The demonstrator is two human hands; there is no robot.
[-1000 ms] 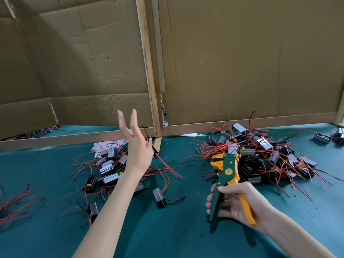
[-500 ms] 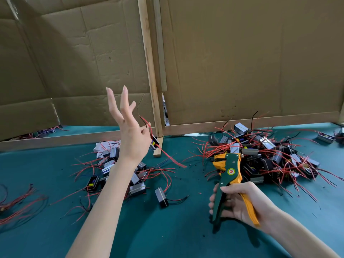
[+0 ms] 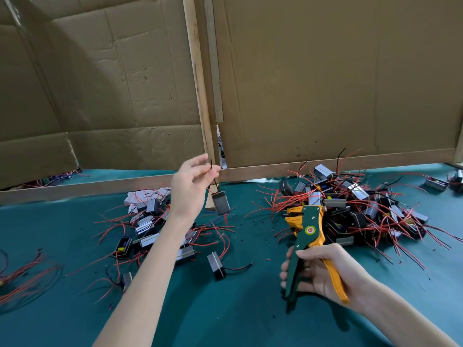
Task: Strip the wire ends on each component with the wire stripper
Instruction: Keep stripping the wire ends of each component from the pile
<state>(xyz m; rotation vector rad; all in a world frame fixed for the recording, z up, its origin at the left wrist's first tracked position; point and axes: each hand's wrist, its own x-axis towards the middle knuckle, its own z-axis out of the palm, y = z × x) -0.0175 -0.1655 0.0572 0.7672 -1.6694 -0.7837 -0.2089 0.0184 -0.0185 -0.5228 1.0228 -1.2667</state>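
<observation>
Since half a second ago the left hand has swung right and dropped a little, and its fingers, then spread upward, have curled in toward the thumb. From the head view, this hand hangs in the air in front of the wooden post, thumb and fingertips pinching a thin black wire. One component, a small grey block, dangles from that wire just below the hand, clear of the teal surface. The right hand is nearer and to the right, fingers wrapped round the green handle of the stripper, the orange handle lying across the palm and the two handles spread apart. The tool's head points away, reaching the near left edge of the right heap of components with red and black leads. A smaller left heap lies behind the left forearm. A single block sits apart between the arms. Loose red leads lie at the far left edge. Cardboard stands along the far side.
</observation>
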